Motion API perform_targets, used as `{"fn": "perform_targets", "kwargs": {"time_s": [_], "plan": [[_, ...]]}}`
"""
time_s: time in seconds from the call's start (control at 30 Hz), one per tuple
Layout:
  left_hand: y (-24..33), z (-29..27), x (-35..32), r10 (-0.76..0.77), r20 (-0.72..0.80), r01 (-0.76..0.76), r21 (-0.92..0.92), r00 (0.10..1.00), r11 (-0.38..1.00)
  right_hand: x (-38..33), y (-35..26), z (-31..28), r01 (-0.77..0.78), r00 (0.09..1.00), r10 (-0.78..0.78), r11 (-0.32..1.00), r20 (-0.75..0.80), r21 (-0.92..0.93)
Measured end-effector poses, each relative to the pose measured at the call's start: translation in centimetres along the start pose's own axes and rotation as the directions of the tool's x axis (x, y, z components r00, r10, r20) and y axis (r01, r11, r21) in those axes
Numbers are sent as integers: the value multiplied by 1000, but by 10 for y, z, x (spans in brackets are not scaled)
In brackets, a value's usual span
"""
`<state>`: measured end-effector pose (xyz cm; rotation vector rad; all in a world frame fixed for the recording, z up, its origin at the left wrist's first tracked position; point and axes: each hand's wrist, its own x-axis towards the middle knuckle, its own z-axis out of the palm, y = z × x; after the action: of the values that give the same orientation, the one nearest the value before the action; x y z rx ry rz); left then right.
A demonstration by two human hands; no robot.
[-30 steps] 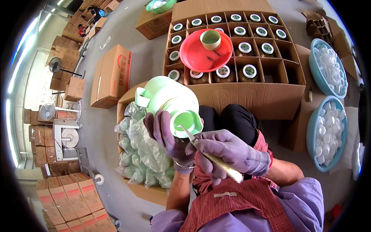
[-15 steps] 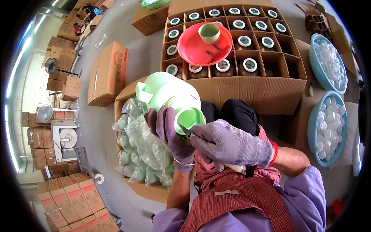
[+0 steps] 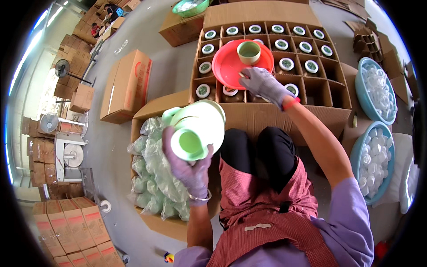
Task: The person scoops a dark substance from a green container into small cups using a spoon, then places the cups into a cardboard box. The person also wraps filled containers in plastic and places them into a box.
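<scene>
My left hand (image 3: 189, 171), in a purple-grey glove, grips a pale green plastic jug (image 3: 205, 122). The jug is tilted so that its round open mouth (image 3: 190, 143) faces me, and its handle points left. Reaching forward, my gloved right hand (image 3: 263, 84) is over the near edge of a red plastic tray (image 3: 226, 62). Its fingers are closed, with a small pale tip showing at them that I cannot make out. Behind those fingers, a green cup (image 3: 248, 52) stands in the tray. The tray rests on a divided carton (image 3: 271, 107) of white-lidded jars (image 3: 286, 64).
At my left, an open carton (image 3: 162, 228) holds bagged green items (image 3: 155, 173). Two blue basins stand at the right, one with clear plastic pieces (image 3: 378, 91), one with white caps (image 3: 373, 162). A closed carton (image 3: 126, 86) sits on the floor at the left.
My right hand has left the jug's mouth, where it held a small blade, and moved forward to the red tray. The jug has shifted left and turned in my left hand.
</scene>
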<state>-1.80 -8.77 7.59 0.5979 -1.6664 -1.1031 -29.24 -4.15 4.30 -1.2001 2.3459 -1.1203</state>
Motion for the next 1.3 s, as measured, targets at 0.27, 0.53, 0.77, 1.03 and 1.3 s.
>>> {"fn": "perform_targets", "kwargs": {"time_s": [0.27, 0.53, 0.77, 1.03, 1.3], "plan": [[-53, -34, -77, -328, 42, 325, -296, 944, 898, -75, -42, -8, 63, 998, -53, 675, -37, 735], [-53, -5, -56, -342, 551, 571, -319, 761, 756, -169, -38, -14, 684, 729, -684, 729, -29, -5], [-23, 2, -49, -466, 647, 637, -40, 603, 770, -209, 11, -40, 573, 814, -581, 806, 14, 152], [-11, 13, -48, -255, 718, 487, -134, 648, 863, -207, 4, -52, 516, 788, -570, 818, 233, 254], [-17, 24, -29, 96, 940, -19, -95, 328, 995, -213, -1, -23, 224, 932, -347, 777, 104, 588]]}}
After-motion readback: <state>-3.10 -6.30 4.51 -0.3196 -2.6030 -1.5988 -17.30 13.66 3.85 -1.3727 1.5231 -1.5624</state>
